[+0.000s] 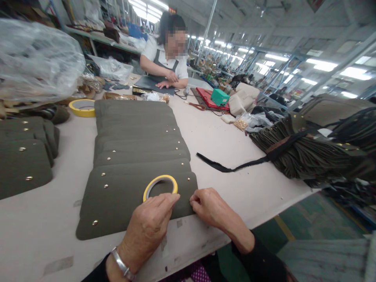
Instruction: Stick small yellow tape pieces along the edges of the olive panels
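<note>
My left hand [149,227], with a metal bracelet at the wrist, is closed on a roll of yellow tape [161,178]. The roll stands tilted over the nearest of several overlapping olive-green panels [120,199], which have rounded corners and small shiny metal studs along both sides. At that panel's right edge, near its front corner, is my right hand [210,207]. Its thumb and fingertips are pinched together; what they hold, if anything, is too small or hidden to make out.
More studded panels [26,164] lie at the left. Behind them is a thicker yellow tape roll [85,112]. A black strip [217,166] runs to a strapped bundle of dark pieces [311,156] at right. Across the table a person [164,58] works beside a green box [220,97].
</note>
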Demonstrator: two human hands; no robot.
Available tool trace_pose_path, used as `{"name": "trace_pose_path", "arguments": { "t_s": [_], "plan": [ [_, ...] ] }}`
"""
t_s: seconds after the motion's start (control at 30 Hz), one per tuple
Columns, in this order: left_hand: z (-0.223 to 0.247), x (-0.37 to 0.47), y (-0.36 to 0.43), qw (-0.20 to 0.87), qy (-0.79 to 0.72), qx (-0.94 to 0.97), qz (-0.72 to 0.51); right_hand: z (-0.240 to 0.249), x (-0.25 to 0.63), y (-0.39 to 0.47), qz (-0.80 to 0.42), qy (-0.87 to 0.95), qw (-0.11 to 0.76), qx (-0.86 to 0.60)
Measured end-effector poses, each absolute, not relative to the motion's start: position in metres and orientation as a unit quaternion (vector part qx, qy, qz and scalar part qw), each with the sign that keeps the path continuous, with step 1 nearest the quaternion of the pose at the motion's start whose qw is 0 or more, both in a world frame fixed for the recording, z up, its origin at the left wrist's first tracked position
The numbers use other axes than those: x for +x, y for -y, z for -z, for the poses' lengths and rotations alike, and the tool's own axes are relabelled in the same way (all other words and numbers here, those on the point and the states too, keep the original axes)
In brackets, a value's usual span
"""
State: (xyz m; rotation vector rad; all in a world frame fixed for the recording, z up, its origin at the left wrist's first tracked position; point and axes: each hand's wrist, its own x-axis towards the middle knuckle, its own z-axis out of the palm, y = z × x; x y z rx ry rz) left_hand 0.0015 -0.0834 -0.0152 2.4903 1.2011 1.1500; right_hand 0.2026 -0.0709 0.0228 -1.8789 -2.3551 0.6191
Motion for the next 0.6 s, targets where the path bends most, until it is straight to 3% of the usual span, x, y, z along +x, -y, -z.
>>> {"name": "trace_pose_path", "arguments": {
  "t_s": [0.07, 0.23, 0.6],
  "plan": [
    [0.008, -0.001, 0.088, 0.108, -0.395, 0.819, -0.402, -0.028, 0.206, 0.077, -0.207, 0.777, 0.09, -0.587],
    [-0.004, -0.004, 0.101, 0.137, -0.448, 0.795, -0.385, -0.035, 0.2, 0.094, -0.223, 0.781, 0.335, -0.478],
    [-0.007, 0.0, 0.117, 0.053, -0.452, 0.815, -0.359, -0.019, 0.18, 0.103, -0.105, 0.854, 0.351, -0.369]
  ]
}}
